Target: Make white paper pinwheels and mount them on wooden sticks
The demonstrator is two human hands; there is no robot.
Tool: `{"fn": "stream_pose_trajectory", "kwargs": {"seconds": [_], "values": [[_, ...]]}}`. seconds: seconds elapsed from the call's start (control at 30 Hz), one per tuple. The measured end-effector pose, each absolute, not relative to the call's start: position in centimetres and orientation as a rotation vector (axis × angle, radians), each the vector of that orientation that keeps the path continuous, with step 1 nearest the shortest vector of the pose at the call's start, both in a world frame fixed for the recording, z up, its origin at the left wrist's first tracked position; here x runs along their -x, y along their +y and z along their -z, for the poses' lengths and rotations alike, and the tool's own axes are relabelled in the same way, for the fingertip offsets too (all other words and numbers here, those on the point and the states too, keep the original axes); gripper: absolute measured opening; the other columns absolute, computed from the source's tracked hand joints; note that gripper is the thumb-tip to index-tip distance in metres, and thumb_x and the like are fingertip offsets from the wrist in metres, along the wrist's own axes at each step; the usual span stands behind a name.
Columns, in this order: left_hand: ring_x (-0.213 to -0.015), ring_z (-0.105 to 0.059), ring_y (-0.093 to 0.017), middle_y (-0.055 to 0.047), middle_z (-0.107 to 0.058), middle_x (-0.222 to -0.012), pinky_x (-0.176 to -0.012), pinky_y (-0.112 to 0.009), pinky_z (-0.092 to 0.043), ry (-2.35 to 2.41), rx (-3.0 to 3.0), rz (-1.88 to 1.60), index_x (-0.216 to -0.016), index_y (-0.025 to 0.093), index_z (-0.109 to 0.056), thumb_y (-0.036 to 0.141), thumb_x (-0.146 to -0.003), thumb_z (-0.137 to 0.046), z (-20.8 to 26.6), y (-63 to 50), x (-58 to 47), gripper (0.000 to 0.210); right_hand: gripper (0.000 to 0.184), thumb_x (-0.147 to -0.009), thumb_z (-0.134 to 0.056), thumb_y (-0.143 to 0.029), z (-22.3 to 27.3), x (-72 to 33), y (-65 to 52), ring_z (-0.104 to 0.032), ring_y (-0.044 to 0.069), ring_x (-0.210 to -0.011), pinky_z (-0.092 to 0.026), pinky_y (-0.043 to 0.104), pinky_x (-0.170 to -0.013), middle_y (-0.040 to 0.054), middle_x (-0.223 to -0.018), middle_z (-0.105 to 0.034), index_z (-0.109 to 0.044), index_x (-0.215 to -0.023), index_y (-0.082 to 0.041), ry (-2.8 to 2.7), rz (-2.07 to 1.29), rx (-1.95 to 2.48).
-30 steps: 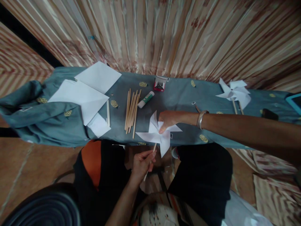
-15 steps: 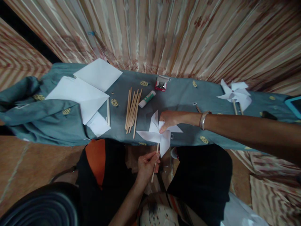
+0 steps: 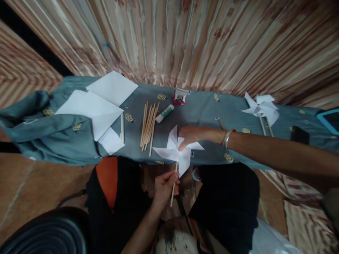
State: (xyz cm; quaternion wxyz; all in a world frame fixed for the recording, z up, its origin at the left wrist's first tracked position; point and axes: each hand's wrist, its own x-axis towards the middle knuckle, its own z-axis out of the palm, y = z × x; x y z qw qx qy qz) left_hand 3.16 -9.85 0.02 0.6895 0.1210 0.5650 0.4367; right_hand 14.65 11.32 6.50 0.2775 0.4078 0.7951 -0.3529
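A white paper pinwheel [image 3: 184, 159] lies at the near edge of the cloth-covered table, its stick [image 3: 173, 190] reaching down toward my lap. My left hand [image 3: 164, 186] is closed around that wooden stick below the blades. From the right, my right hand [image 3: 189, 135] presses on the pinwheel's centre, thumb on top; the other fingers are behind the paper and hidden. To the left of the pinwheel lies a bundle of wooden sticks [image 3: 148, 127]. A glue stick [image 3: 164, 113] rests beside the bundle, and beyond it stands an open red box [image 3: 179, 98] of small metal pieces.
White paper sheets [image 3: 106, 113] overlap on the left, with a smaller folded sheet [image 3: 111, 141] near them. More paper pinwheels [image 3: 262, 105] on sticks lie at the right. A dark phone-like object [image 3: 300, 135] and a blue-edged device [image 3: 329, 120] sit farther right. A striped curtain [image 3: 164, 42] hangs behind.
The view has shifted slightly. Both hands keep their places on the pinwheel and its stick, with no clear movement of either.
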Motion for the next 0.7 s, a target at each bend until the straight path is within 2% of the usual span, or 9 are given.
{"fn": "stream_pose_trajectory", "kwargs": {"seconds": [0.13,0.27,0.4,0.57,0.63,0.7], "values": [[-0.028,-0.042,-0.005,0.002,-0.058,-0.049,-0.031,-0.019,-0.026,1.251,-0.274,-0.972,-0.078,0.012,-0.077,0.054,-0.048,-0.085,-0.2,-10.0,-2.9,0.052,0.034,-0.063,-0.078,-0.045,-6.3,-15.3,11.4,-0.042,0.009,-0.052,-0.027,0.023,-0.051,-0.0054,-0.052,-0.051,-0.067,-0.063,-0.013,2.145,0.994,-1.108],[-0.029,-0.041,-0.005,0.002,-0.058,-0.049,-0.032,-0.019,-0.026,1.231,-0.296,-0.978,-0.077,0.012,-0.077,0.056,-0.048,-0.085,-1.0,-9.8,-2.7,0.053,0.038,-0.057,-0.08,-0.052,-6.5,-16.6,11.5,-0.042,0.01,-0.05,-0.028,0.025,-0.05,-0.0043,-0.052,-0.054,-0.066,-0.056,-0.017,2.121,1.251,-1.206],[-0.031,-0.042,-0.004,0.002,-0.058,-0.049,-0.034,-0.019,-0.027,1.214,-0.306,-0.993,-0.078,0.012,-0.077,0.055,-0.048,-0.086,-2.3,-9.1,-2.6,0.054,0.045,-0.059,-0.075,-0.063,-7.7,-18.2,11.1,-0.049,0.012,-0.053,-0.033,0.025,-0.052,-0.0017,-0.059,-0.063,-0.073,-0.068,-0.018,2.161,1.515,-1.407],[-0.033,-0.044,-0.005,0.002,-0.058,-0.049,-0.036,-0.019,-0.029,1.185,-0.31,-1.061,-0.078,0.012,-0.078,0.052,-0.045,-0.088,-4.9,-7.0,-2.1,0.053,0.051,-0.066,-0.074,-0.061,-9.4,-20.3,9.5,-0.064,0.018,-0.078,-0.049,0.029,-0.07,0.0049,-0.088,-0.074,-0.074,-0.094,-0.019,2.54,1.937,-2.151],[-0.033,-0.043,-0.004,0.002,-0.059,-0.05,-0.037,-0.019,-0.03,1.171,-0.36,-1.089,-0.08,0.012,-0.078,0.05,-0.048,-0.088,-6.0,-5.6,-1.9,0.05,0.047,-0.068,-0.076,-0.058,-9.8,-21.1,8.8,-0.067,0.021,-0.092,-0.051,0.034,-0.084,0.0062,-0.099,-0.075,-0.073,-0.095,-0.02,2.667,2.073,-2.485],[-0.034,-0.043,-0.004,0.003,-0.059,-0.051,-0.037,-0.019,-0.03,1.147,-0.401,-1.114,-0.082,0.012,-0.078,0.048,-0.05,-0.088,-7.2,-3.8,-1.7,0.049,0.041,-0.072,-0.075,-0.055,-9.7,-21.8,8.2,-0.067,0.021,-0.097,-0.049,0.038,-0.092,0.0064,-0.101,-0.075,-0.072,-0.096,-0.022,2.703,2.137,-2.772]]}}
